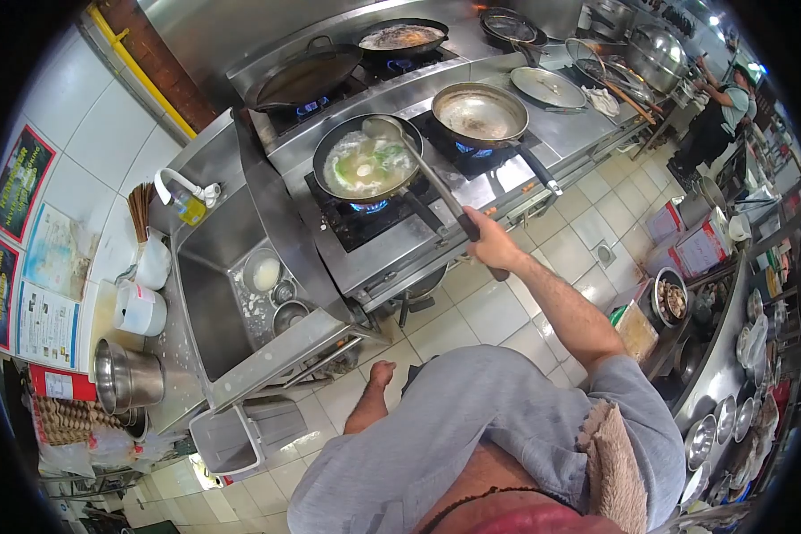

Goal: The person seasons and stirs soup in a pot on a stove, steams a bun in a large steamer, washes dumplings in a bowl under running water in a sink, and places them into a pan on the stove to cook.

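My right hand (pixel 494 242) is wrapped round the dark handle of a long metal ladle (pixel 432 176). The ladle's bowl rests at the upper rim of a frying pan (pixel 323 149), over bubbling pale liquid with green pieces (pixel 365 166). Blue flame burns under this pan, and its handle points toward the lower right. My left hand (pixel 382 374) hangs low beside my body, away from the stove, with its fingers curled; whether it holds anything is too small to tell. Right of the first pan, a second pan (pixel 481 114) with a whitish inside sits over a lit burner.
Behind are a dark wok (pixel 310 78) and a pan of frothy food (pixel 402 37). A sink (pixel 214 258) with bowls lies left. A plate (pixel 548 87) sits right of the pans. Another person (pixel 725 111) stands far right. A grey bin (pixel 227 442) is lower left.
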Demonstrator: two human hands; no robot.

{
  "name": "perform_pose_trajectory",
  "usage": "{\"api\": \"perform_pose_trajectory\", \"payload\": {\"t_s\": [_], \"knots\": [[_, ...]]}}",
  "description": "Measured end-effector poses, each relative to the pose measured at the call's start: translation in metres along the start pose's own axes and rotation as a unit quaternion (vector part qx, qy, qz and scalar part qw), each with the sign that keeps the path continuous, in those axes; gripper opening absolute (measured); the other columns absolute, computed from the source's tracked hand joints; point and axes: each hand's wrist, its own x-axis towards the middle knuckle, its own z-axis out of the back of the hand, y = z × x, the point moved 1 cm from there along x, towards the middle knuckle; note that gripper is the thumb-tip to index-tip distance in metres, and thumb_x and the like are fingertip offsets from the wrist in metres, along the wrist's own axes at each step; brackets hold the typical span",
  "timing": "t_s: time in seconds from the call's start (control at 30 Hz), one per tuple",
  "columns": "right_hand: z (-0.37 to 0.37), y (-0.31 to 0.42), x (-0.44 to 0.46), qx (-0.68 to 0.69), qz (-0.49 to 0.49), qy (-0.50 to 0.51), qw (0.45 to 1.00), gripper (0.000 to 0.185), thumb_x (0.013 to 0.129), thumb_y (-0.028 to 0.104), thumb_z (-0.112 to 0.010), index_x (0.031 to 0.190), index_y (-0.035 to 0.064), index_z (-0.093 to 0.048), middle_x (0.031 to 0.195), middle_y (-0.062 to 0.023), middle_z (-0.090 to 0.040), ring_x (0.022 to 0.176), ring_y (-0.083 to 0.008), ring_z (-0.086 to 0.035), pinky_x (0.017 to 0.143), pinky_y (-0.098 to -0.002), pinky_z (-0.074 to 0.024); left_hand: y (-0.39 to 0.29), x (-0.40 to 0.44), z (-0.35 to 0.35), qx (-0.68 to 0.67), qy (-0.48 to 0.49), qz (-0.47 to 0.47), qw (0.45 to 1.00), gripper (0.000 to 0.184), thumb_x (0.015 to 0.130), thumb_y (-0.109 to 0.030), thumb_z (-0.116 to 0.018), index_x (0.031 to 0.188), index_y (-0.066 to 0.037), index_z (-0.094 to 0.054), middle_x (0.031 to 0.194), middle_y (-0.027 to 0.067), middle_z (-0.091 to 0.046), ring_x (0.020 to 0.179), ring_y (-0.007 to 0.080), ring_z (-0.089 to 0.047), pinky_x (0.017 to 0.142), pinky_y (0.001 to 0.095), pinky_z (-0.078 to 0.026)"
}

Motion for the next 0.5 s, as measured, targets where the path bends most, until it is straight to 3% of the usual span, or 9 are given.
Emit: {"api": "perform_pose_trajectory", "payload": {"t_s": [0.03, 0.1, 0.13, 0.2, 0.33, 0.5], "knots": [[-0.002, 0.001, 0.003, 0.001, -0.001, -0.001, 1.0, 0.073, 0.068, -0.003, -0.057, 0.134, 0.0036, -0.024, 0.09, -0.0184, -0.058, 0.084, -0.0292, -0.059, 0.07, -0.0367, -0.0491, 0.002, 0.001, 0.0, 0.001, 0.0, 0.0, 1.0, 0.027, 0.074, -0.027, -0.061, 0.077, -0.001, -0.062, 0.062, 0.0078, -0.059, 0.055, 0.0188, -0.056, 0.053, 0.0334, -0.045], [-0.004, 0.018, 0.003, 0.276, -0.115, 0.085, 0.95, 0.073, 0.068, -0.004, -0.056, 0.133, 0.0037, -0.023, 0.074, -0.0116, -0.056, 0.061, -0.0202, -0.057, 0.049, -0.0318, -0.0473, 0.005, 0.002, -0.002, 0.006, -0.014, -0.028, 0.999, 0.027, 0.073, -0.028, -0.059, 0.072, -0.001, -0.061, 0.057, 0.0075, -0.057, 0.051, 0.0186, -0.054, 0.05, 0.0344, -0.043], [-0.007, 0.02, 0.004, 0.276, -0.116, 0.085, 0.95, 0.073, 0.068, -0.004, -0.056, 0.133, 0.0037, -0.023, 0.074, -0.0116, -0.056, 0.061, -0.0202, -0.057, 0.049, -0.0318, -0.0473, 0.006, 0.003, -0.003, 0.005, -0.013, -0.027, 1.0, 0.027, 0.073, -0.028, -0.059, 0.072, -0.001, -0.061, 0.057, 0.0075, -0.057, 0.051, 0.0186, -0.054, 0.05, 0.0344, -0.043], [-0.013, 0.024, 0.006, 0.436, -0.127, 0.094, 0.886, 0.068, 0.07, -0.002, -0.056, 0.131, 0.0031, -0.027, 0.066, -0.0051, -0.052, 0.048, -0.0114, -0.05, 0.04, -0.0264, -0.0411, 0.012, 0.01, -0.002, -0.001, -0.007, -0.027, 1.0, 0.028, 0.071, -0.029, -0.058, 0.071, -0.001, -0.062, 0.06, 0.0097, -0.059, 0.054, 0.021, -0.056, 0.053, 0.0349, -0.044], [-0.013, 0.027, 0.005, 0.433, -0.119, 0.138, 0.883, 0.069, 0.069, -0.002, -0.057, 0.131, 0.0029, -0.025, 0.069, -0.0058, -0.052, 0.048, -0.0112, -0.05, 0.04, -0.0256, -0.0419, 0.012, 0.017, -0.006, 0.031, -0.037, -0.061, 0.997, 0.029, 0.069, -0.029, -0.058, 0.073, -0.001, -0.064, 0.064, 0.0114, -0.062, 0.061, 0.024, -0.059, 0.058, 0.0347, -0.045], [-0.005, 0.032, -0.008, 0.285, -0.078, 0.161, 0.942, 0.075, 0.068, -0.003, -0.056, 0.135, 0.0023, -0.023, 0.073, -0.0064, -0.054, 0.05, -0.011, -0.051, 0.045, -0.0241, -0.0431, 0.0, 0.007, -0.008, 0.054, -0.017, -0.05, 0.997, 0.03, 0.07, -0.03, -0.058, 0.079, -0.002, -0.065, 0.075, 0.0127, -0.065, 0.071, 0.0251, -0.062, 0.066, 0.0338, -0.047]]}}
